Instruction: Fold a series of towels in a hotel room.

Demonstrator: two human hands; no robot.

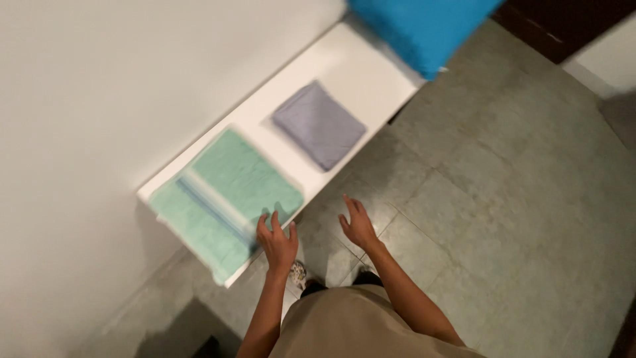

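A folded mint-green towel [222, 192] with a blue stripe lies on the near end of a white bench [358, 69]. My left hand [277, 240] hovers at the towel's near edge, fingers spread, holding nothing. My right hand [358, 224] is open over the floor just off the bench edge, also with nothing in it. Further along the bench lies a folded grey-purple cloth [319, 123].
A bright blue cushion [421, 26] rests at the far end of the bench. A white wall [99, 86] runs along the bench's left side. Grey-green floor tiles [503, 199] spread to the right. A dark wooden piece stands at the top right.
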